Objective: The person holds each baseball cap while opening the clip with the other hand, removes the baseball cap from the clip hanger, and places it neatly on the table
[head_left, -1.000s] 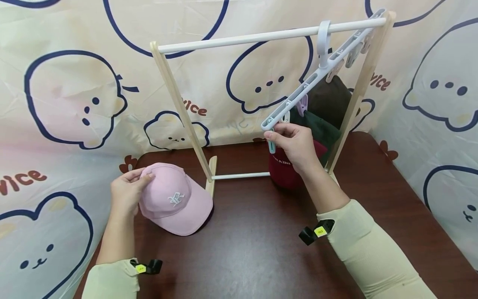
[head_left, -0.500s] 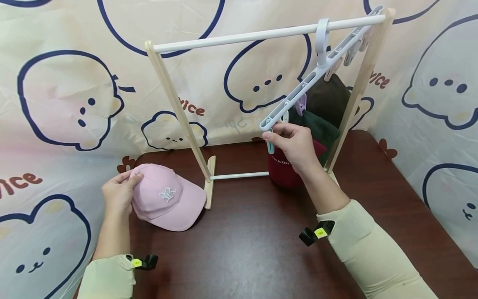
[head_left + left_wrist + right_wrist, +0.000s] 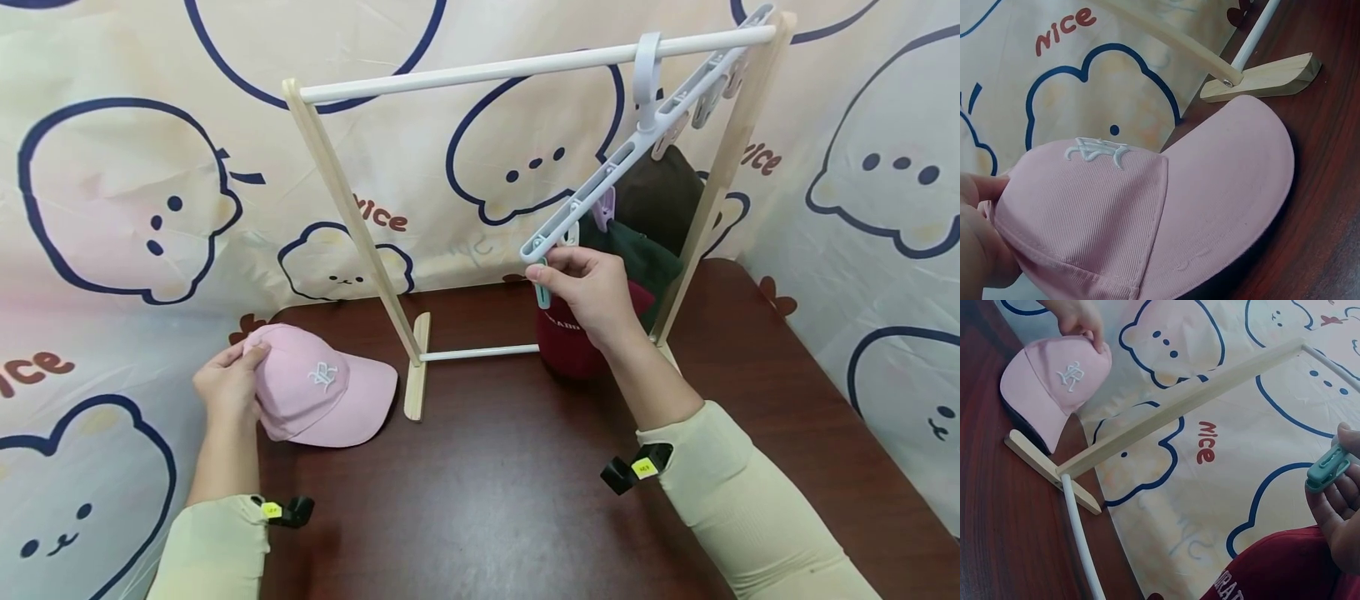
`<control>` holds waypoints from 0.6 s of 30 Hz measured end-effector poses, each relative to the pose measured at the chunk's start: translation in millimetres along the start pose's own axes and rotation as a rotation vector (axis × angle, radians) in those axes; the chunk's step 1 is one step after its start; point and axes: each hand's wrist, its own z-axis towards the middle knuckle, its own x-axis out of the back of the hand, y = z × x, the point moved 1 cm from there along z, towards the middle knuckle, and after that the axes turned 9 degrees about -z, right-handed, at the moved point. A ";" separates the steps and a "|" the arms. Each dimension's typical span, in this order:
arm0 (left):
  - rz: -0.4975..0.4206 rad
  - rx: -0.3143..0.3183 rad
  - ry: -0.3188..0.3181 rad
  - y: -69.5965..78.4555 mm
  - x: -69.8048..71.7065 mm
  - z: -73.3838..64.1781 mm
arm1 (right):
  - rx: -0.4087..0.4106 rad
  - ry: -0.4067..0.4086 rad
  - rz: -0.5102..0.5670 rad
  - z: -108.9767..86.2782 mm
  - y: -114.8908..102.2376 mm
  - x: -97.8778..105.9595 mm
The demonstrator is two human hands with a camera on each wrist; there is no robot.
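Observation:
At the left, my left hand (image 3: 227, 387) pinches the back of a pink baseball cap (image 3: 296, 396) between thumb and fingers. The cap's brim points right, and white embroidery marks its front. My right hand (image 3: 600, 300) grips a teal clothespin (image 3: 1325, 470) at the near end of a pale blue clip hanger (image 3: 611, 171). Below and behind that hand is a red cap (image 3: 558, 342), partly hidden by it. A dark green cap (image 3: 641, 254) and a dark brown cap (image 3: 667, 196) hang farther back along the hanger. A purple clip (image 3: 603, 208) sits above the green cap.
The hanger hooks over the white top bar (image 3: 465, 77) of a wooden rack. The rack's left foot (image 3: 417, 375) stands on the brown table (image 3: 465, 500), close to the pink cap's brim. A printed cloth (image 3: 420, 150) lines the back and sides.
My left hand has shifted left with the pink cap, and the brim has turned upward toward the right, away from the rack's left foot. My right hand stays on the clothespin.

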 end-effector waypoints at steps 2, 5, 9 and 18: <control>-0.027 0.016 0.015 -1.4 0.2 3.1 | 0.002 -0.002 -0.003 0.1 0.4 -0.1; -0.094 0.040 0.038 -4.1 0.2 6.8 | 0.002 -0.004 -0.008 0.0 0.9 -0.1; -0.189 0.071 0.050 -8.6 0.6 10.7 | 0.003 -0.003 -0.010 -0.4 1.0 -0.1; -0.128 0.163 -0.097 -8.7 10.3 15.4 | 0.009 -0.002 -0.001 -0.3 1.5 -0.8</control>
